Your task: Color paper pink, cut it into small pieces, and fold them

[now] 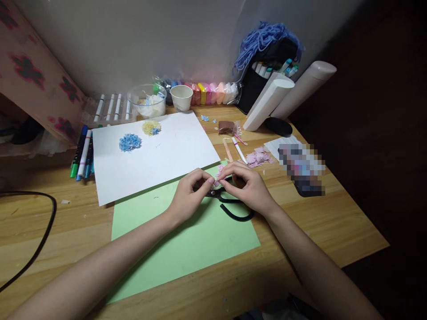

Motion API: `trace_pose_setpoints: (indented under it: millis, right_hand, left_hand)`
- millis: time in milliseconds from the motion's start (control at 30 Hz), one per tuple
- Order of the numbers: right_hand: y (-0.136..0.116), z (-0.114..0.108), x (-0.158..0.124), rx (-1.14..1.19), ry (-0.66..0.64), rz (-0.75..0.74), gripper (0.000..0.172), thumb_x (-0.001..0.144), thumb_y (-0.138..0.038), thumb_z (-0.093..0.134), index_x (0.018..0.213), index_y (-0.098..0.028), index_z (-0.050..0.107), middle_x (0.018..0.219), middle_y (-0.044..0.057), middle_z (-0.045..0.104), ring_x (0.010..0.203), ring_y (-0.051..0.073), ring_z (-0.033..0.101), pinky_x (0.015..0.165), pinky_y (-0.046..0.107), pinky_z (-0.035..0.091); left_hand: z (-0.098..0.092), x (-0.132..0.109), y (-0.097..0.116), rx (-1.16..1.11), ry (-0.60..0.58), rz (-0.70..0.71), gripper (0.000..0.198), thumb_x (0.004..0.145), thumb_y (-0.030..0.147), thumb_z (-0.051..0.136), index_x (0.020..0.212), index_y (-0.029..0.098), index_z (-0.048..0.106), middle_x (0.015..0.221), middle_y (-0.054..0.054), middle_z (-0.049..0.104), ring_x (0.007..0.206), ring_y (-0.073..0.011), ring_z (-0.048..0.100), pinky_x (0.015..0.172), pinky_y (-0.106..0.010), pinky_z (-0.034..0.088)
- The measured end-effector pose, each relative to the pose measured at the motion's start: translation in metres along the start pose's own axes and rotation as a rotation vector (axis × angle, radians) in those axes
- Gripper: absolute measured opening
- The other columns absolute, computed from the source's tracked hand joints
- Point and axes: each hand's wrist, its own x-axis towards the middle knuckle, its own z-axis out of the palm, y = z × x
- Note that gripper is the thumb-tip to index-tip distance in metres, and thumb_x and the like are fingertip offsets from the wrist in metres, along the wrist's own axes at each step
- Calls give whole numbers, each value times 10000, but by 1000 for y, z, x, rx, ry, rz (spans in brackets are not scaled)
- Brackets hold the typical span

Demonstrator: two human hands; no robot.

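Observation:
My left hand (188, 195) and my right hand (248, 184) meet over the green sheet (187, 249), fingertips pinched together. Between them is a small pink patterned paper piece (220, 170), partly covered by the fingers. Black-handled scissors (237, 218) lie beneath my hands, their blades mostly hidden by the left one. Just beyond my right hand sits a heap of torn pink paper (259, 157). The white sheet (156, 171) overlaps the green one and carries a blue cluster of paper bits (130, 142) and a yellow cluster (151, 128) with some blue at its edge.
At the back stand a clear bowl (147, 106), a paper cup (182, 98) and colourful wrapped packets (213, 93). Markers (84, 153) lie left. A black pen holder (251, 86), white bottles (270, 104) and a blurred phone (305, 189) are on the right. A black cable (53, 218) curves at left.

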Motion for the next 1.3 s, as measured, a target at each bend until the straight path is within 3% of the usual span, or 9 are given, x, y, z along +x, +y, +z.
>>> trace_pose_setpoints:
  millis: [633, 1100, 1300]
  right_hand:
    - [-2, -5, 0, -87, -16, -50, 71, 804, -162, 642, 790, -232, 642, 846, 28, 653, 873, 210, 586, 813, 368, 433]
    - [4, 4, -1, 283, -80, 156, 73, 839, -255, 621, 790, -203, 605, 815, 26, 617, 830, 174, 581, 749, 315, 461]
    - [4, 6, -1, 294, -107, 178, 100, 842, -287, 612, 798, -198, 599, 818, 30, 618, 804, 170, 576, 716, 306, 460]
  left_hand:
    - [2, -1, 5, 93, 29, 6, 216, 847, 348, 585, 746, 157, 598, 727, -37, 624, 666, -143, 573, 624, -268, 448]
    - [3, -1, 3, 149, 33, 61, 173, 835, 289, 587, 724, 155, 590, 661, -2, 541, 581, -97, 450, 524, -225, 357]
    - [4, -1, 3, 151, 30, 72, 168, 821, 281, 596, 707, 158, 588, 646, 4, 533, 567, -93, 435, 513, -219, 346]
